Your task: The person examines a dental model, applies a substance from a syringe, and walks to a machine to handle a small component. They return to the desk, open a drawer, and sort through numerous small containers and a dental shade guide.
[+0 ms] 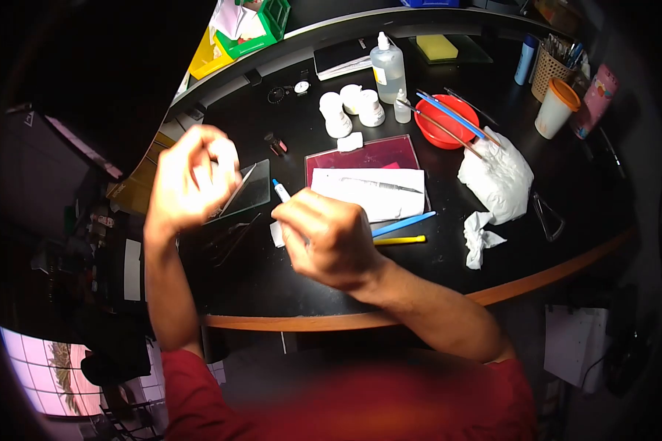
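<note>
My left hand [193, 180] is raised over the left side of the black table, its fingers curled in toward the thumb. Anything inside that grip is too small or hidden to name. Behind it lies a glass plate [254, 189] with a thin pointed tool [241, 189] across it. My right hand [329, 239] is closed, knuckles up, near the table's front. Its fingers hide whatever they may hold. Just beyond its fingertips is a slim tube with a blue end [280, 191]. A small white piece [276, 234] shows beside its thumb.
White paper [375, 192] lies on a dark red board [360, 156]. A blue stick [404, 223] and a yellow stick [401, 240] lie near my right wrist. Farther off are white jars [338, 121], a clear bottle [388, 70], a red bowl [446, 136] with brushes and crumpled white cloth [499, 180].
</note>
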### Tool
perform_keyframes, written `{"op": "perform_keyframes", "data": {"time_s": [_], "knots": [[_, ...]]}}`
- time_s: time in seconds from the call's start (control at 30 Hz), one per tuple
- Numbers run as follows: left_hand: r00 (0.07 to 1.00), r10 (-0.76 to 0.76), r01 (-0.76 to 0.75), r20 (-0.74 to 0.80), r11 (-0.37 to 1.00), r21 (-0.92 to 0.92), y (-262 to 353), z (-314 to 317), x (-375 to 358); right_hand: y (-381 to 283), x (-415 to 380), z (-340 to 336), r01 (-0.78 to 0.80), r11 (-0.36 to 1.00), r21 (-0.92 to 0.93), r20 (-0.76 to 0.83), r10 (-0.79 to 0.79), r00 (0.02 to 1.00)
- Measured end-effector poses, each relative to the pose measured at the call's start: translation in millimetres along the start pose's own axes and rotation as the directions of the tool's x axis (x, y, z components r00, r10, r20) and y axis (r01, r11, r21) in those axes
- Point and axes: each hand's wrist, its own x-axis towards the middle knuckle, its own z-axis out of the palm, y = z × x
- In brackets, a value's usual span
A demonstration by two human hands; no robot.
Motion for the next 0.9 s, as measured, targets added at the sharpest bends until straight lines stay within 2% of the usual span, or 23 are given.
{"op": "perform_keyframes", "data": {"time_s": [0.07, 0.1, 0.17, 0.2, 0.23, 0.27, 0.33, 0.43, 0.7, 0.83, 0.87, 0.9], "knots": [[0.992, -0.06, 0.065, -0.112, 0.997, 0.046, -8, -18, 61, -4, -3, 3, 0.071, 0.997, -0.008, 0.004, -0.071, 0.998], [0.994, -0.046, 0.03, -0.094, 0.985, -0.17, -39, -46, 106, -5, -6, 5, 0.096, 0.995, -0.029, 0.032, -0.095, 0.995], [0.984, -0.147, 0.156, -0.103, 0.983, 0.096, -37, -64, 171, -9, -7, 4, 0.124, 0.992, -0.018, 0.075, -0.122, 0.99], [0.972, -0.039, 0.119, -0.232, 0.932, 0.341, -33, -58, 192, -9, -7, 6, 0.137, 0.991, -0.004, 0.076, -0.136, 0.988], [0.932, 0.069, 0.153, -0.355, 0.813, 0.562, -28, -52, 212, -8, -7, 14, 0.18, 0.984, -0.003, -0.013, -0.18, 0.984], [0.899, 0.122, 0.207, -0.42, 0.726, 0.656, -32, -47, 234, -8, -8, 15, 0.181, 0.983, 0.001, -0.007, -0.181, 0.983], [0.9, 0.083, 0.27, -0.428, 0.665, 0.696, -42, -34, 258, -8, -9, 15, 0.177, 0.984, 0.009, 0.005, -0.177, 0.984], [0.924, -0.055, 0.337, -0.379, 0.59, 0.734, -51, -16, 284, -5, -8, 15, 0.184, 0.983, -0.007, 0.006, -0.184, 0.983], [0.936, -0.202, 0.352, -0.288, 0.515, 0.781, -53, -4, 311, -5, -9, 16, 0.192, 0.98, -0.049, -0.007, -0.193, 0.981], [0.94, -0.222, 0.339, -0.258, 0.534, 0.775, -55, -4, 318, -5, -10, 18, 0.208, 0.977, -0.039, -0.009, -0.209, 0.978], [0.949, -0.228, 0.315, -0.22, 0.61, 0.727, -53, -6, 311, -4, -10, 18, 0.212, 0.977, -0.032, -0.015, -0.212, 0.977], [0.959, -0.169, 0.281, -0.226, 0.636, 0.719, -59, -7, 312, -5, -9, 17, 0.21, 0.977, -0.033, -0.01, -0.21, 0.978]]}}
